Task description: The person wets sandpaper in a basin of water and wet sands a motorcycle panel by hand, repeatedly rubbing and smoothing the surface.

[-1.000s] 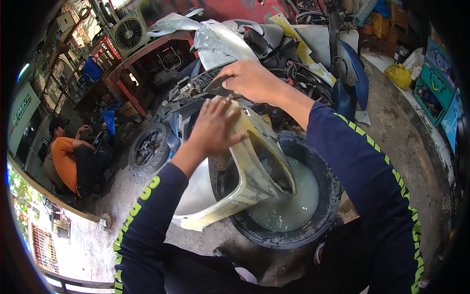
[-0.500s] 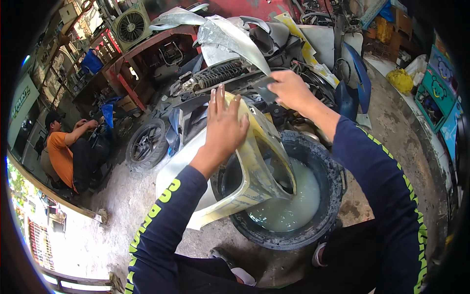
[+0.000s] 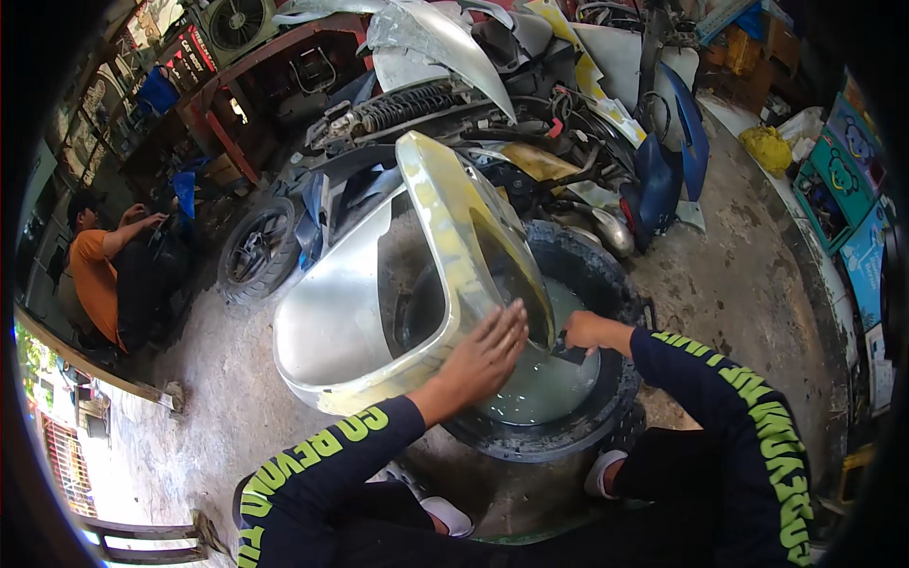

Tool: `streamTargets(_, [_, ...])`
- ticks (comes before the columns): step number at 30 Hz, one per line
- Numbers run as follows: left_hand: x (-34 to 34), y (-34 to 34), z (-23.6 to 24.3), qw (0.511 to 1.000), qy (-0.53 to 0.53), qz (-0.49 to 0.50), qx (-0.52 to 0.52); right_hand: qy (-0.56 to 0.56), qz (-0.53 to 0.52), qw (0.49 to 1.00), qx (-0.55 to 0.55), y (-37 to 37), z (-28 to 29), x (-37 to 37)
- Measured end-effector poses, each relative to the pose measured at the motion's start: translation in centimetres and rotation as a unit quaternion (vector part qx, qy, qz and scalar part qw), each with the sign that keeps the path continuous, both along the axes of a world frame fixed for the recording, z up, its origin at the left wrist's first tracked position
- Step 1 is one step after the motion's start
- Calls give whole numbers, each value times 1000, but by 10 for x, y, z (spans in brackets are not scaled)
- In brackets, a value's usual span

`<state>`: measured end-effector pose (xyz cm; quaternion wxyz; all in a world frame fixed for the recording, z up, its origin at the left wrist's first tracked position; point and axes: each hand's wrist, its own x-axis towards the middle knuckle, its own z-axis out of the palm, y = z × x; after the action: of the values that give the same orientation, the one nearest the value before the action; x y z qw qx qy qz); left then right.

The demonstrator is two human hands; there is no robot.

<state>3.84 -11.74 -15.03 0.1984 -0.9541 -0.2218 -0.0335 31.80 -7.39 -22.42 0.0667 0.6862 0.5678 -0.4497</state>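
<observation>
A large motorcycle fairing panel [image 3: 431, 204], silver with patchy yellow and whitish edges, stands tilted over the left side of a black tub [image 3: 606, 417]. Cloudy water [image 3: 540, 393] fills the tub's bottom. My left hand [image 3: 481, 358] lies with its fingers stretched along the panel's lower front face. At the tub's right side, just over the water, my right hand [image 3: 592, 332] is closed on a small dark sheet that looks like sandpaper [image 3: 569, 354]. Its lower edge is close to the water; I cannot tell whether it touches.
Behind the tub lies a heap of body panels [image 3: 445, 57], a shock absorber [image 3: 407, 106] and other motorcycle parts. A wheel [image 3: 260, 251] rests on the floor at left. A person in an orange shirt [image 3: 95, 275] squats farther left. Teal crates [image 3: 833, 194] line the right wall.
My right hand has come down from above the panel's top to the tub water, still with the dark sheet. My left hand has slid from the panel's top to its lower front.
</observation>
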Motion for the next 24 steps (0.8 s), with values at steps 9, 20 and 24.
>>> streamTargets(9, [12,-15,-92,870,28,54,-489,-10,-11,996,-83,-23,-151,31])
streamTargets(20, [26,1,-22,883,-111,42,-454,214,30,965,-150,18,106,-26])
streamTargets(24, [19,39,40,861,-308,50,-402,205,108,970,-74,51,212,-48])
